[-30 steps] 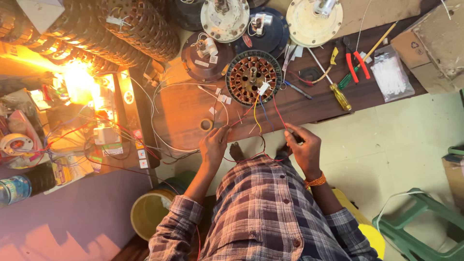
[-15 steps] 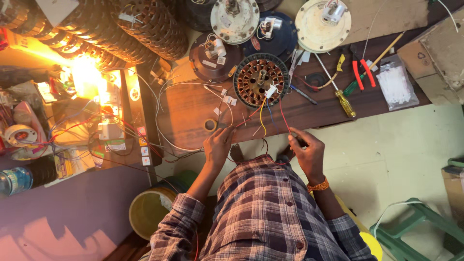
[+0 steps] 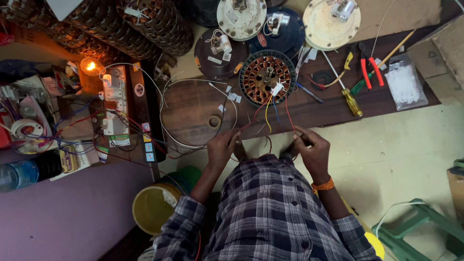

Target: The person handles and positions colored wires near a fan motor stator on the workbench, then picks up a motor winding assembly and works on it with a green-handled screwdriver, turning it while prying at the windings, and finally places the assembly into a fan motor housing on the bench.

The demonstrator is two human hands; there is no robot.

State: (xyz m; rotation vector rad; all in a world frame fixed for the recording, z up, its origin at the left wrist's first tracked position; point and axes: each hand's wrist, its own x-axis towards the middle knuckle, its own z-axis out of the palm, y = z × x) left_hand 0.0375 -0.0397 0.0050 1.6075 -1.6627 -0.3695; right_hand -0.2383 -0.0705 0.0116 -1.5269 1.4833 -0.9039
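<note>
— Looking down, what have we got in our hands?

— Wires. Our left hand (image 3: 221,147) is curled at the near edge of the table (image 3: 193,104), fingers pinched on a thin red wire (image 3: 251,121). Our right hand (image 3: 311,151) is just right of it, fingertips pressed together on another red wire (image 3: 289,113).

— And where do those wires run?

— Up to the wound stator (image 3: 267,77), the round copper-coiled piece lying flat on the table just beyond our hands. A yellow wire (image 3: 266,118) and a blue wire (image 3: 275,110) hang from it between our two hands.

— What sits around it?

— A small tape roll (image 3: 214,121) to the left of the wires, a yellow-handled screwdriver (image 3: 344,88) and red-handled pliers (image 3: 367,70) to the right. Farther left, a switchboard (image 3: 113,104) with a lit bulb (image 3: 90,66) beside it. Below the table edge, near our left elbow, a yellow bucket (image 3: 152,208)
</note>
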